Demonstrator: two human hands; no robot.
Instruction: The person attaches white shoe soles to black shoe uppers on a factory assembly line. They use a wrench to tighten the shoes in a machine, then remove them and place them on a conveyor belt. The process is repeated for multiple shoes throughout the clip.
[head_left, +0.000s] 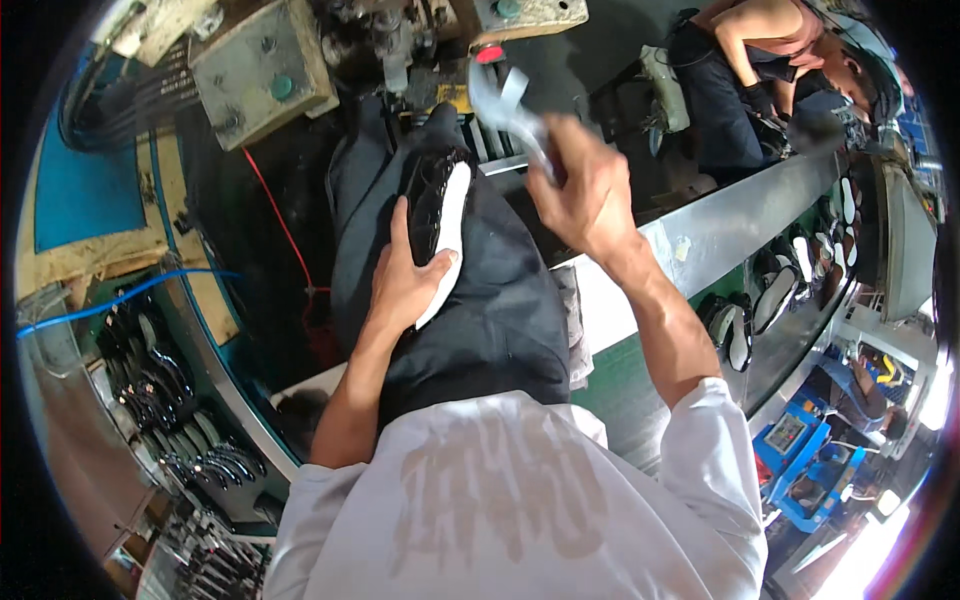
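Observation:
My left hand (405, 280) grips a shoe (452, 215) that rests on my lap against dark trousers (490, 300). The shoe has a glossy black upper, and its long white underside faces up and to the right. My thumb presses on that white surface, while my fingers lie along the dark side. Raised to the right of the shoe, my right hand (585, 190) is closed round the handle of a grey metal hammer (503, 108). The hammer's head is smeared by motion and stands apart from the shoe.
Ahead stands a machine with a worn metal box (262, 75) and a green button. Black shoes (185, 440) fill a rack at left; more shoes (775, 295) lie along a metal-edged conveyor (740, 225) at right. Beyond it sits another person (740, 70). A blue hose (120, 297) runs at left.

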